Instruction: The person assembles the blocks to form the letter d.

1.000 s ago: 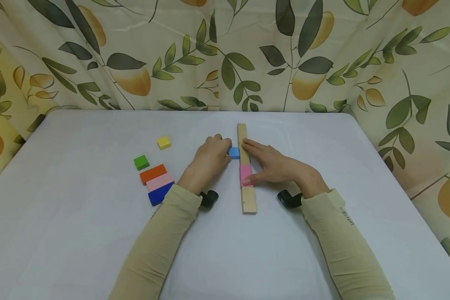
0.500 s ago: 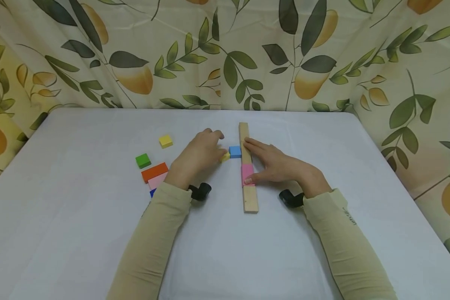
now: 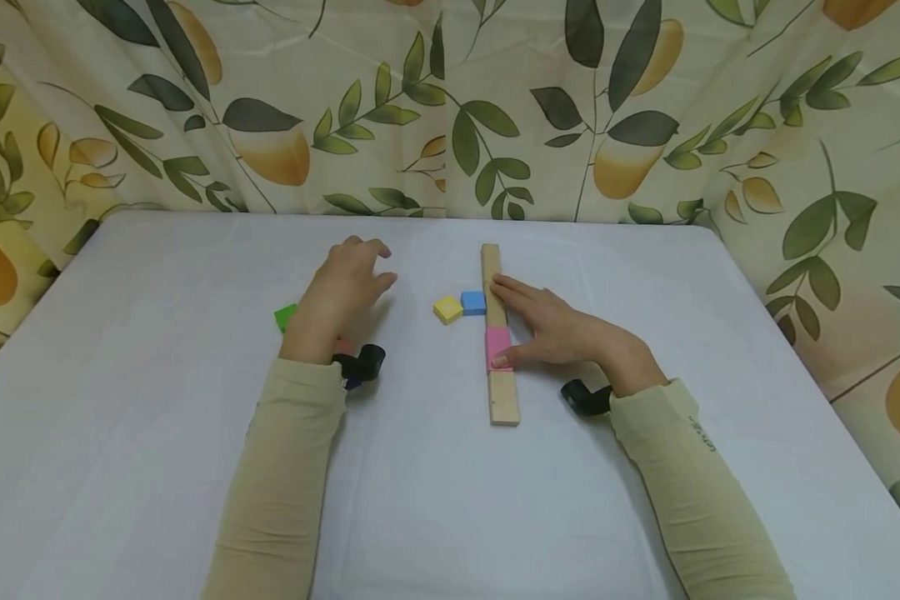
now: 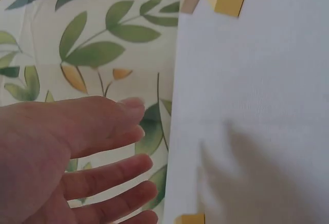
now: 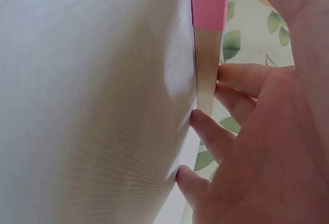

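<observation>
My right hand [image 3: 562,333] rests against a straight row of blocks. Its fingertips touch the far plain wooden block [image 3: 491,262], and the thumb lies on the pink block [image 3: 497,340] in the middle. A second wooden block [image 3: 504,400] forms the near end. Against the row's left side sits a small blue block [image 3: 473,302], with a yellow block [image 3: 447,310] at its corner, turned diagonally. My left hand [image 3: 337,287] hovers over the left of the table, fingers spread and holding nothing. In the left wrist view another yellow block [image 4: 191,219] shows at the bottom edge.
Beneath the left wrist a green block [image 3: 285,317] partly shows; other coloured blocks there are mostly hidden by the arm. The white table [image 3: 420,483] ends at the back before a leaf-patterned curtain [image 3: 390,158]. A black wrist camera [image 3: 363,362] projects from the left cuff.
My left hand has let go of the yellow block beside the blue one and moved left, over the loose blocks. The right hand stays on the row.
</observation>
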Motion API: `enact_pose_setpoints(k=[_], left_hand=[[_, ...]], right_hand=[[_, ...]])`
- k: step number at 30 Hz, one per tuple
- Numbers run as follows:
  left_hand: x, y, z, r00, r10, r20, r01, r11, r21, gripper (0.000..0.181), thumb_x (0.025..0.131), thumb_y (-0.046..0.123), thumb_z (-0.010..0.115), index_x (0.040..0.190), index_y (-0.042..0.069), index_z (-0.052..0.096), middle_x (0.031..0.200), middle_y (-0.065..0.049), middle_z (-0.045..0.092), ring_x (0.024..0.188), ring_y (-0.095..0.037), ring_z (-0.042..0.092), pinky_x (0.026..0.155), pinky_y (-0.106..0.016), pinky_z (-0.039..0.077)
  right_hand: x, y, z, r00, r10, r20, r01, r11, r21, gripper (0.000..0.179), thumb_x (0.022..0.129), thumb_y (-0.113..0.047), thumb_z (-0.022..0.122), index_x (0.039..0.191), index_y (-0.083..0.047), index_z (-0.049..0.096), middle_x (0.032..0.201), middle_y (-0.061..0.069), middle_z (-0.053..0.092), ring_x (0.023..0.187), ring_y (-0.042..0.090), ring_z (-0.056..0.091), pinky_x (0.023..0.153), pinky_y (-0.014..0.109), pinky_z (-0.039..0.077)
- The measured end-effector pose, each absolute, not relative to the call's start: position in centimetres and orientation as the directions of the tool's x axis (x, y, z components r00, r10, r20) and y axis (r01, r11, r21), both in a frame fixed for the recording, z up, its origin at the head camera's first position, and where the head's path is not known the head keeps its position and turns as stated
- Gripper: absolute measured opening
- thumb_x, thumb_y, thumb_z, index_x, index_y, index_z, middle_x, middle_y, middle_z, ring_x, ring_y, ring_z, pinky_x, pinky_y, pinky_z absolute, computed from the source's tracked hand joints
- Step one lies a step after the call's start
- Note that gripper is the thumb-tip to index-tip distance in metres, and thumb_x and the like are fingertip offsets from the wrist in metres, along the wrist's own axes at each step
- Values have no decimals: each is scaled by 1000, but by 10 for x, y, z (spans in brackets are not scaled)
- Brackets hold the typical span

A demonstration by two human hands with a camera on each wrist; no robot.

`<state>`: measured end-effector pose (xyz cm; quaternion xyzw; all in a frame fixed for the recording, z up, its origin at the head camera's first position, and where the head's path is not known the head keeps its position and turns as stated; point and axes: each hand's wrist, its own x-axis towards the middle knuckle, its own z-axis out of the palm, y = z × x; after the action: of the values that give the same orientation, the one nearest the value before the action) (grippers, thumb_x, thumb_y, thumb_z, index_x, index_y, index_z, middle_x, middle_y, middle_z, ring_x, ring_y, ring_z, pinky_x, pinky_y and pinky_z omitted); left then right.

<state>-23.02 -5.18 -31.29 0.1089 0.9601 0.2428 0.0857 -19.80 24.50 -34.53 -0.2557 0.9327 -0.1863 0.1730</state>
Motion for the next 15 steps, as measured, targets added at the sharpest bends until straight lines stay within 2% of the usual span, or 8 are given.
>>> enact_pose_setpoints(k=[15], left_hand=[[-231, -88, -312, -954, 241, -177, 133, 872, 471, 41, 101, 11, 50, 142, 2, 48, 142, -26, 44, 135, -43, 38, 115, -56, 32]], right_hand=[[-199, 246, -346, -809, -542, -229, -410, 798, -442, 105, 83, -48, 76, 159, -7, 16, 168, 9, 7, 153, 35, 11, 122, 60, 8]])
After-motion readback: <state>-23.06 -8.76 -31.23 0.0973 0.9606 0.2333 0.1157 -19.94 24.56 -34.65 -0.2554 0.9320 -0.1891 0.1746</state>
